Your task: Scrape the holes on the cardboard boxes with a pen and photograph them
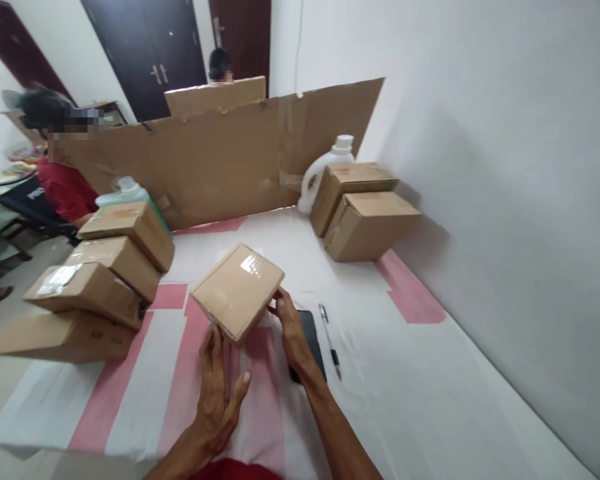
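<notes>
A small closed cardboard box point(239, 291), with a shiny strip of clear tape on its top, is in front of me above the striped cloth. My right hand point(291, 327) has its fingers curled on the box's right side and grips it there. At the near left edge is my left hand point(216, 387), its fingers stretched out against or just beside the box and its thumb spread wide; contact is hard to make out. Partly covered by my right wrist lies a dark phone point(311, 343). Beside the phone is a pen point(330, 340).
Several cardboard boxes point(95, 293) line the left side, with a bottle of greenish liquid point(126, 190) behind them. Two boxes point(375, 227) and a white jug point(333, 160) stand back right. A cardboard panel point(220, 160) borders the far edge. A person in red point(65, 187) sits left.
</notes>
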Demonstrator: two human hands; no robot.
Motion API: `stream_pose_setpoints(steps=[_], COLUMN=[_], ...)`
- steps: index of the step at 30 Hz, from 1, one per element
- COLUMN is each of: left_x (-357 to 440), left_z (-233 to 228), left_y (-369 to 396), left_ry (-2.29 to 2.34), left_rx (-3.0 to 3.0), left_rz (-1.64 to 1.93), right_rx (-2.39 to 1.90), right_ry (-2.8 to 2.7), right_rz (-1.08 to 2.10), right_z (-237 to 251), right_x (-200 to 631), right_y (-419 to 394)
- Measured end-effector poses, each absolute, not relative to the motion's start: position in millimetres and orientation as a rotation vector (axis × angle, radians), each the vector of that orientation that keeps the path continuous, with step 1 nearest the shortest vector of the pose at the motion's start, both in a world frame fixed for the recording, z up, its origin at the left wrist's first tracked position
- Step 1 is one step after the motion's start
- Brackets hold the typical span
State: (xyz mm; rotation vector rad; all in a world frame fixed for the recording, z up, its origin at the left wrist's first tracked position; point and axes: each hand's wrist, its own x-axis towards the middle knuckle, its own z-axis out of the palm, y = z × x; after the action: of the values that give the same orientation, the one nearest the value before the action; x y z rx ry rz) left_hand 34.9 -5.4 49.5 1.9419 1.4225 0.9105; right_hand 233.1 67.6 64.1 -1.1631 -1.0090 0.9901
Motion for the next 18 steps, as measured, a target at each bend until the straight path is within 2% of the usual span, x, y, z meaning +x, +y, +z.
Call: stream_pose_setpoints(steps=[3,7,12,18], left_x=[-0.3,-19.9,-24.1,-20.6], left_z=[31.4,25.7,37.1,68.1], left_y=[-14.1,4.0,38.3,41.0], left_ry=[1.526,1.687,1.636,1.617], left_rx=[1.898,1.800,1.797,1.894], left_rz=[0.893,1.084,1.071,1.070], right_rx=[-1.275,-1.280,-1.343,-1.417], right_ry=[-1.067,-1.113,-1.197,-1.210], right_rz=[1.060,1.050,0.994,0.975], right_z=[40.1,24.7,36.3,50.0], right_x=[206.2,196.7,202.6,216.4], right_y=[76.9,81.5,74.8,56.9])
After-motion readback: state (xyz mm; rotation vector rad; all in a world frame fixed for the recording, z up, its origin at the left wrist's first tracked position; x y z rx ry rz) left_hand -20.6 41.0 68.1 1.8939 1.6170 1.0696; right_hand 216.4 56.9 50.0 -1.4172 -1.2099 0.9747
